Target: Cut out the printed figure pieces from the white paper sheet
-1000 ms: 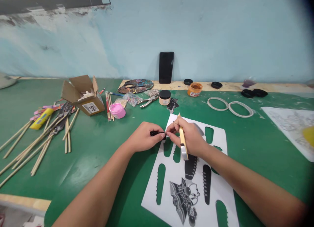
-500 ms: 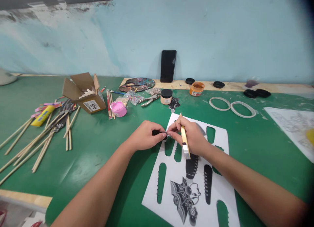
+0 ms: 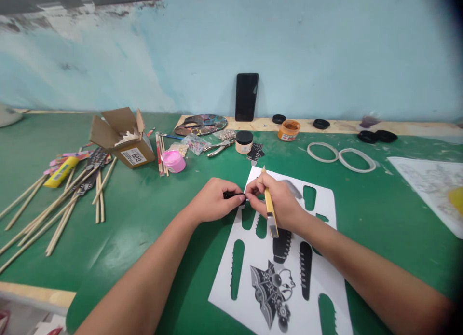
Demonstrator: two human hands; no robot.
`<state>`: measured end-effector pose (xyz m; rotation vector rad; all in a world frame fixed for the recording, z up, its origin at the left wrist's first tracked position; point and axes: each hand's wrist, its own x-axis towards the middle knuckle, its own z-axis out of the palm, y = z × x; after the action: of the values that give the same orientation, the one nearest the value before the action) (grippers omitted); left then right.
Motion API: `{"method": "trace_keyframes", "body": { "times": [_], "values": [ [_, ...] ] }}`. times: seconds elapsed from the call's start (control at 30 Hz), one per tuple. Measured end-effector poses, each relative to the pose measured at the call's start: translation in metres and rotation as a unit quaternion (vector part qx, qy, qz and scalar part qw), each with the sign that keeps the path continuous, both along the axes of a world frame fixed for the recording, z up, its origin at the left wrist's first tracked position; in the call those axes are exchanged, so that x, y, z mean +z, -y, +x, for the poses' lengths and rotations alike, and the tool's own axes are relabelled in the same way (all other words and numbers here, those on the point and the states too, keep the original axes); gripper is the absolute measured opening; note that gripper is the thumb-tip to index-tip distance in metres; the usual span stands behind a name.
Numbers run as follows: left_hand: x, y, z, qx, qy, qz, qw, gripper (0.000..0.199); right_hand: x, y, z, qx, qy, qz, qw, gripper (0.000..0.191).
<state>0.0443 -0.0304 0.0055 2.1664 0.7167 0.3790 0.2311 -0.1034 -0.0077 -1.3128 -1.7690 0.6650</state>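
My left hand [image 3: 217, 200] is closed, thumb and fingers pinching a small black paper cut-out [image 3: 235, 196] at the upper left of the sheet. My right hand [image 3: 277, 200] meets it there, thumb and fingertip together at the cut-out's edge. Tucked in the same hand is a slim yellow-handled tool [image 3: 269, 207], its pointed end up and its flat silver end towards me; its exact kind is unclear. Under the hands lies a white printed sheet [image 3: 224, 286] with several cut-away openings. Printed black shapes [image 3: 306, 271] and a patterned figure [image 3: 270, 291] remain on it.
Wooden sticks [image 3: 61, 204], a glue tube [image 3: 62, 172] and an open cardboard box [image 3: 133, 154] are at left. Behind the hands stand a pink tub [image 3: 173, 161], pliers [image 3: 220, 146], a black-lidded jar [image 3: 244, 142], an orange paint jar [image 3: 288, 131] and a phone [image 3: 246, 97]. White rings [image 3: 357, 160] lie right.
Both hands keep almost the same pose at the cut-out. The yellow-handled tool has tilted very slightly, and the whole view has shifted a little.
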Motion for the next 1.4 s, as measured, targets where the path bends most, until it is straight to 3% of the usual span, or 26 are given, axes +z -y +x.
{"method": "trace_keyframes", "body": {
  "times": [0.3, 1.13, 1.4],
  "values": [
    [0.0016, -0.0013, -0.0016, 0.025, 0.014, -0.029, 0.999, 0.026, 0.0030, -0.0008, 0.0027, -0.007, -0.120, -0.064, 0.991, 0.032],
    [0.0010, -0.0010, -0.0012, 0.000, -0.017, 0.004, 1.000, 0.028, 0.0042, 0.0001, 0.0034, 0.015, -0.012, -0.019, 1.000, 0.032],
    [-0.0030, 0.0009, 0.0008, 0.018, -0.002, -0.002, 1.000, 0.027, -0.0031, -0.0009, -0.0024, -0.020, -0.048, -0.024, 0.998, 0.032]
  ]
}}
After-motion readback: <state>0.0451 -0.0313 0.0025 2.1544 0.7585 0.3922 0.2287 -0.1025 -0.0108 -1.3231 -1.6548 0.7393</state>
